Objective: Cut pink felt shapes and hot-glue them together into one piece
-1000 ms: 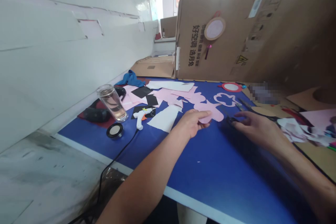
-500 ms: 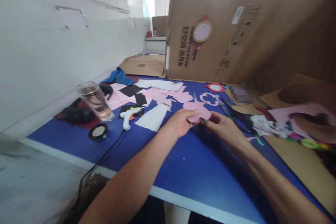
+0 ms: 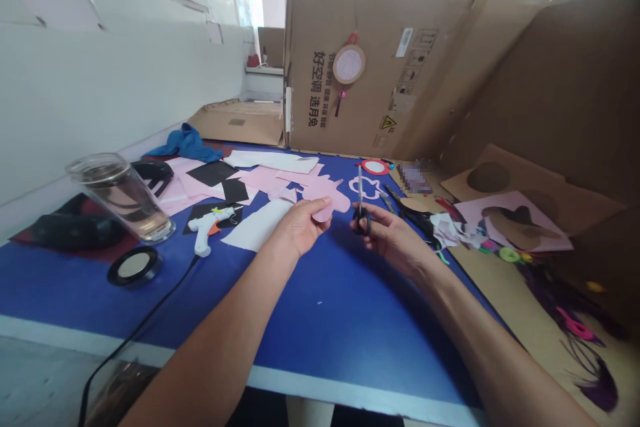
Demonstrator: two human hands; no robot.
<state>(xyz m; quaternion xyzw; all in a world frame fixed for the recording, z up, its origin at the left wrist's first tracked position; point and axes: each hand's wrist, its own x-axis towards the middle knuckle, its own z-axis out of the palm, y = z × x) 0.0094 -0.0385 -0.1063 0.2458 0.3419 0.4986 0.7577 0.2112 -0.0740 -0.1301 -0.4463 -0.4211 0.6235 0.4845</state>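
My left hand [image 3: 306, 225] pinches a pink paper cutout [image 3: 334, 197] with rounded lobes, thumb on top, above the blue table [image 3: 310, 333]. To its right, my right hand [image 3: 387, 233] is closed on a small pair of scissors [image 3: 361, 207] with black handles, the blades pointing up and away from me. A gap separates the scissors from the paper. Just beyond the right hand lies a pink flower-shaped outline [image 3: 365, 187]. A white sheet [image 3: 257, 223] lies beside my left wrist.
Left stand a glass of liquid [image 3: 127, 197], a white glue gun [image 3: 213, 227] with its cord and a round black tin [image 3: 134, 265]. Pink and black paper scraps [image 3: 213, 173] lie behind. A cardboard box wall [image 3: 390, 73] closes the back; crumpled scraps [image 3: 453, 230] lie right.
My right hand and the scissors have moved apart from the pink cutout. The scissors now show plainly upright in my fingers. The whole view has shifted to the right.
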